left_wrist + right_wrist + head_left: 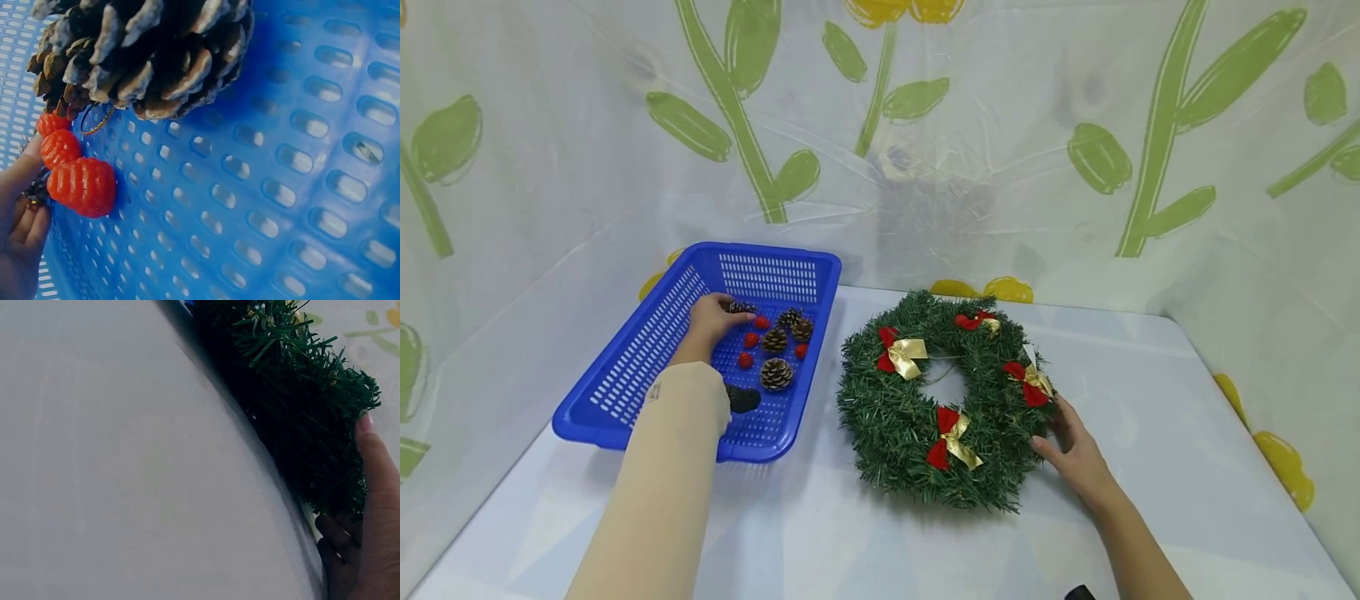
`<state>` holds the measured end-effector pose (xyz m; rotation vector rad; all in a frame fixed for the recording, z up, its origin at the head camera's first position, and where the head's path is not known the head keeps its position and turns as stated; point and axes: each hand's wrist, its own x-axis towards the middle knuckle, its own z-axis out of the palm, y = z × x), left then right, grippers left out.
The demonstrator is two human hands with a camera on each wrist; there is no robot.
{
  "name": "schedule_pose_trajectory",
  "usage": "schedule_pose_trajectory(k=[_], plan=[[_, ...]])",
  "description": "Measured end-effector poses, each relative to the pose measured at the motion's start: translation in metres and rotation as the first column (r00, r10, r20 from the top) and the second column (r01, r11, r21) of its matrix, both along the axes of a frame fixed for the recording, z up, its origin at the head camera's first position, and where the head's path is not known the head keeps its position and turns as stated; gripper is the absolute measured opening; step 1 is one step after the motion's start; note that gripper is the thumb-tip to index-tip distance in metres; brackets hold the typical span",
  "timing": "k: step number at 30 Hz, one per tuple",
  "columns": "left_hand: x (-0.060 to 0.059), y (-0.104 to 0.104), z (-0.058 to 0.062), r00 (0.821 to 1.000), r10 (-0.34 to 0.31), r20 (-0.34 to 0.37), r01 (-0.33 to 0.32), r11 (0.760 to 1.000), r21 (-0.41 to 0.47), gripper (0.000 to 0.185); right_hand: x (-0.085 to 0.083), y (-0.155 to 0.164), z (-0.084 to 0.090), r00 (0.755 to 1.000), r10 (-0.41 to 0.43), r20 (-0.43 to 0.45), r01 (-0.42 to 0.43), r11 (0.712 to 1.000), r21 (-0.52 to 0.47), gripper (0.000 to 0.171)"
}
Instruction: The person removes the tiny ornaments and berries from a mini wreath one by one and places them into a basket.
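My left hand (711, 321) reaches into the blue plastic basket (811, 392) and pinches a pine cone (741, 307) near its back wall. In the left wrist view that cone lies mostly behind the fingers (25, 231). Close by are red berries (82, 187) and more pine cones (776, 374) with pale-tipped scales. My right hand (1078, 454) grips the right edge of a green wreath (880, 433), thumb on top and the other fingers low at its side. Red-and-gold bows (951, 437) decorate the wreath, which lies on the table.
A dark object (743, 398) sits in the basket beside the left sleeve. The white table (1150, 392) backs onto a plastic sheet (1000, 167) printed with leaves and flowers. A small black item (1079, 592) shows at the bottom edge.
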<state>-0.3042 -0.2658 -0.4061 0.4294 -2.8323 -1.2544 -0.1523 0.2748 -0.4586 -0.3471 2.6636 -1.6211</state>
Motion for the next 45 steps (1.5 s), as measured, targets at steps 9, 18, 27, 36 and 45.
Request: schedule_pose_trajectory(k=[9,18,27,36,45], plan=[[-0.001,-0.001,0.013,0.999,0.023,-0.029,-0.02,0.995,0.095,0.067,0.0,0.001,-0.004,1.0,0.001,-0.022,-0.001,1.0,0.001,0.077],[0.002,-0.005,0.027,0.997,0.007,-0.082,0.005,0.99,0.14,0.067,-0.001,0.002,-0.002,1.0,-0.004,0.008,0.003,1.0,0.019,0.079],[0.005,-0.002,0.045,0.99,-0.023,-0.142,0.046,0.986,0.161,0.064,-0.003,0.002,0.0,1.0,-0.011,0.021,0.01,0.999,0.035,0.079],[0.0,0.006,0.065,0.978,-0.059,-0.202,0.095,0.98,0.174,0.065,-0.003,0.001,0.0,1.0,-0.003,0.018,0.003,1.0,0.019,0.08],[-0.003,0.028,0.09,0.95,-0.12,-0.288,0.18,0.965,0.191,0.06,-0.002,0.001,0.0,1.0,-0.006,0.011,0.006,1.0,0.023,0.079]])
